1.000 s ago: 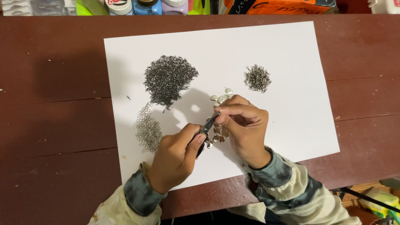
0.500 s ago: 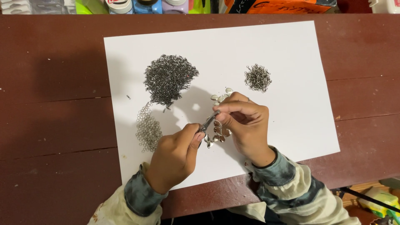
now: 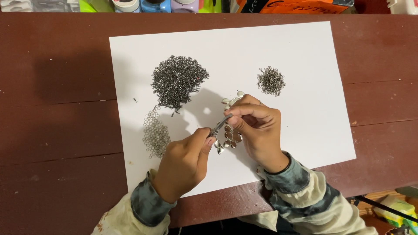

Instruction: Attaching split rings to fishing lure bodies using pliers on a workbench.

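Little has shifted since the earlier frames: both hands stay locked together at the same spot over the sheet, the pliers' tip only nudged slightly. Left hand [image 3: 185, 163] is curled tight around the slim metal pliers [image 3: 220, 125], whose thin jaws point up toward the opposite fingertips. Right hand [image 3: 257, 130] has its fingers [image 3: 244, 114] bent and pinched together at the plier tip; whatever small piece they hold is hidden between them. Shiny teardrop-shaped metal scales [image 3: 228, 139] hang in a linked cluster just under those fingertips, smooth and reflective, with a few more showing just beyond the knuckles. Left of the curled fingers lies a flat patch of woven chainmail [image 3: 154, 135], fine and mesh-like. Beyond it sits a large heap of dark loose jump rings [image 3: 178, 82], grainy and tangled. Farther right, past the pinching fingers, lies a small ring pile [image 3: 271, 81]. Everything rests on smooth white paper [image 3: 305, 52] atop the worn reddish-brown wooden table [image 3: 56, 87].
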